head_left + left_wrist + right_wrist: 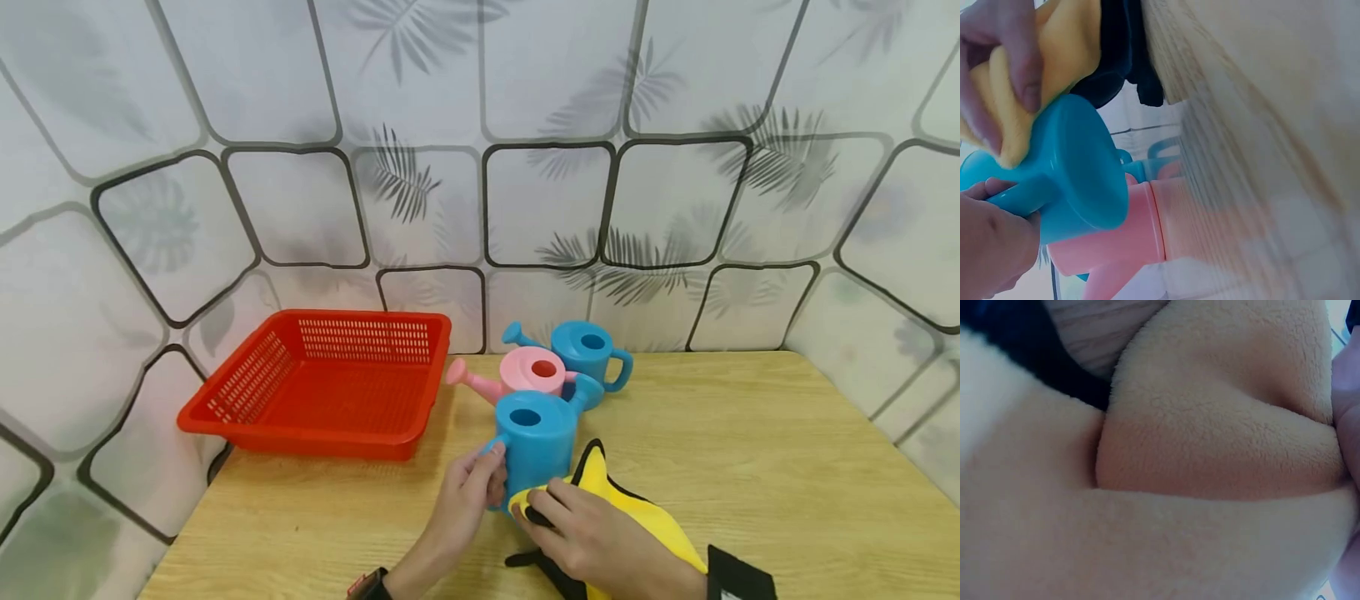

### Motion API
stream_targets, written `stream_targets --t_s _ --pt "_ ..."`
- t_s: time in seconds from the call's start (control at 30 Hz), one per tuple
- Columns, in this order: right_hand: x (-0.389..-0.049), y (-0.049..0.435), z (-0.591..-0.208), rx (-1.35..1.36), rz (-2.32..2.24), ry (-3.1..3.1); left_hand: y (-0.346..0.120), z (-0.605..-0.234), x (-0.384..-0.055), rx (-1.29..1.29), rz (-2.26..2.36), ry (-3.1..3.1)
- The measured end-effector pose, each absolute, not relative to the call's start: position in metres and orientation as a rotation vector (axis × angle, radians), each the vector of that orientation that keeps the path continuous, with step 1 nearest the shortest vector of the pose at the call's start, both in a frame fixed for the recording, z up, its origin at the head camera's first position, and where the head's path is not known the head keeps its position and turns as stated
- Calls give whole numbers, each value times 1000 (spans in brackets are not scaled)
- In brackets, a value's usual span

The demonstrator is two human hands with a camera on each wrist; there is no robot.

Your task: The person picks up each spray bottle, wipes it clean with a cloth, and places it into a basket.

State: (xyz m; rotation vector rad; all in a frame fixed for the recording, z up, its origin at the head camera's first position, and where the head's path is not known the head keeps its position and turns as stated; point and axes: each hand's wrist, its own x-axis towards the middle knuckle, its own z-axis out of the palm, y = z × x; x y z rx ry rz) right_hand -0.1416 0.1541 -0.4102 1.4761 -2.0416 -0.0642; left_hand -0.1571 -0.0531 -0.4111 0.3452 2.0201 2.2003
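Note:
By its handle my left hand (467, 490) grips a blue watering can (542, 446), tilted, with its base showing in the left wrist view and seemingly held above the table. A yellow cloth with black edging (654, 523) is bunched in my right hand (588, 533), whose fingers pinch a fold against the side of the can. Folds of the cloth (1222, 425) fill most of the right wrist view. Part of the can's lower side is hidden behind the cloth and the right hand.
Just behind the held can stand a pink watering can (528, 368) and another blue watering can (583, 343). A red plastic basket (322, 440) sits on the left of the wooden table (787, 467). Patterned fabric walls (547, 208) enclose the back and sides.

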Motion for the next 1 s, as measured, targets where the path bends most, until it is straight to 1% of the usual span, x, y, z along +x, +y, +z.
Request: stream_targets --t_s 0.17,0.47,0.8,1.0 --pt "-139 154 -410 1520 -106 -2084 -57 -407 -160 294 2264 1949" --pt "-138 156 -412 1524 -61 -2028 -59 -404 -161 261 2246 1949" --pt "-136 158 -408 1414 23 -1964 -60 -403 -159 326 2274 1986" --pt "-137 160 -405 1350 65 -1904 -62 -405 -159 296 2201 1984"
